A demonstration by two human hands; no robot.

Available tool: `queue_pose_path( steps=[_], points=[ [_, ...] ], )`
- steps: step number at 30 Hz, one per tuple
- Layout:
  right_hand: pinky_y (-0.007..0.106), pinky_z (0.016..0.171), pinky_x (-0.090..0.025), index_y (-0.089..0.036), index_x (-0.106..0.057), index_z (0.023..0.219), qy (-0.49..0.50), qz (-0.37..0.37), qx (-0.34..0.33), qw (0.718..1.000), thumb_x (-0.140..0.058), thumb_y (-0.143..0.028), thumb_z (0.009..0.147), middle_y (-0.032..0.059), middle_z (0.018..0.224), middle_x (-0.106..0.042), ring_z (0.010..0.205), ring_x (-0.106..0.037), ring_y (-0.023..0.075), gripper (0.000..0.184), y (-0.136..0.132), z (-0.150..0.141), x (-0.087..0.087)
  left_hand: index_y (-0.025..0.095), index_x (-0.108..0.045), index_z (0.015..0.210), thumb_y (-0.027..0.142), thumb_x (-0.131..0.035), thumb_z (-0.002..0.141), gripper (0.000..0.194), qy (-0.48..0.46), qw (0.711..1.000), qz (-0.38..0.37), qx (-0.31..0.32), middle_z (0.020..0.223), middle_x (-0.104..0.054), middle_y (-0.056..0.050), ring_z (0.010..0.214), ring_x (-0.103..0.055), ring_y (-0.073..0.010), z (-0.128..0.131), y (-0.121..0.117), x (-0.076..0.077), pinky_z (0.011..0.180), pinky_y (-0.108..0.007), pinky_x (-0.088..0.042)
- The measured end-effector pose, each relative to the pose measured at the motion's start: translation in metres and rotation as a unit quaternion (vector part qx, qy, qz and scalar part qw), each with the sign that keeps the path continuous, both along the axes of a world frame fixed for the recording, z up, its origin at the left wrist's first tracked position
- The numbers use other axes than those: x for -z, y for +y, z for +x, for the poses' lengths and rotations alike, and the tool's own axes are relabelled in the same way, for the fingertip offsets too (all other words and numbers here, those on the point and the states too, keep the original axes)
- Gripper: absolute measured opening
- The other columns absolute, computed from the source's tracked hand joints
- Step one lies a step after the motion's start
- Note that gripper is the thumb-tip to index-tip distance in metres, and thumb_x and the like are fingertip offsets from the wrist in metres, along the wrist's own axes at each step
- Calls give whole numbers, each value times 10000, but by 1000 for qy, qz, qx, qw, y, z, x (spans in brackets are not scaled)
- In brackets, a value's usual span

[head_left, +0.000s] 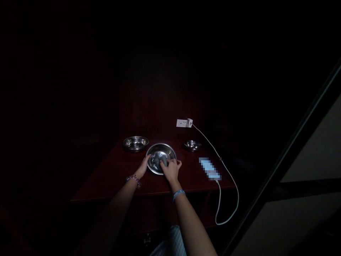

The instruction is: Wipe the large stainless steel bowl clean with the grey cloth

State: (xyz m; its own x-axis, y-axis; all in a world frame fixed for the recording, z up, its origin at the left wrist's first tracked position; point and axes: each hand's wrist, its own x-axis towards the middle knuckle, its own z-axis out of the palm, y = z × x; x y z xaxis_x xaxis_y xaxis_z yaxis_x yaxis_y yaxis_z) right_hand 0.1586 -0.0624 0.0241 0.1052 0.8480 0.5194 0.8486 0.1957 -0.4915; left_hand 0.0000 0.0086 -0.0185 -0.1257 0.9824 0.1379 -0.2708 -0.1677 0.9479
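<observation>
A shiny steel bowl (161,147) is tilted toward me near the middle of the table. At its left rim, my left hand (143,166) is closed on the edge, with the thumb on the near side. Inside the bowl, my right hand (172,169) pinches a dark grey-green pad (163,162) against the inner surface. Whether it is a cloth or a sponge I cannot make out in this light. Small bright spots dot the bowl's inside around the pad.
On the dark red table (112,177), steel bowls (135,149) stand at back left and a smaller steel bowl (192,145) at back right. A phone (210,168) lies right, its white cable (238,199) looping past the edge to a charger (189,123) in a wall socket (181,123).
</observation>
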Motion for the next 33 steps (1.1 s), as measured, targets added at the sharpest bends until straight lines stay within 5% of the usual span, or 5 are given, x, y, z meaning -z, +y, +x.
queue_pose_path(
  steps=[10, 21, 27, 33],
  points=[
    [462, 1003, -278, -296, -621, 1297, 55, 60, 100, 992, -494, -306, 911, 117, 1234, -536, 1117, -467, 297, 407, -6, 1, -6, 179, -719, 1067, 462, -593, 839, 385, 41, 999, -11, -5, 1249, -703, -112, 1303, -547, -270, 0, -5, 0, 1150, -402, -334],
    [514, 1061, -231, -280, -637, 1267, -44, 10, 5, 999, -576, -335, 912, 99, 1216, -653, 1143, -537, 267, 365, 4, 1, 8, 124, -718, 998, 445, -625, 788, 395, 4, 1000, -9, -10, 1060, -759, -123, 1126, -651, -307, 2, -8, -8, 1035, -397, -449],
    [522, 1068, -225, -275, -677, 1220, -80, 32, -12, 996, -476, -506, 963, 103, 1200, -683, 1158, -545, 274, 400, 0, -4, 4, 140, -715, 924, 467, -595, 800, 370, 3, 999, -27, -25, 1010, -764, -114, 1132, -646, -294, 1, -4, -6, 1071, -420, -423],
    [443, 1074, -247, -265, -657, 1226, -101, 87, -93, 987, -443, -411, 994, 69, 1181, -705, 1142, -570, 230, 347, -6, -10, 1, 164, -727, 913, 404, -580, 810, 300, 7, 1000, -10, -15, 1060, -764, -103, 1193, -621, -281, 1, 2, -2, 1090, -388, -417]
  ],
)
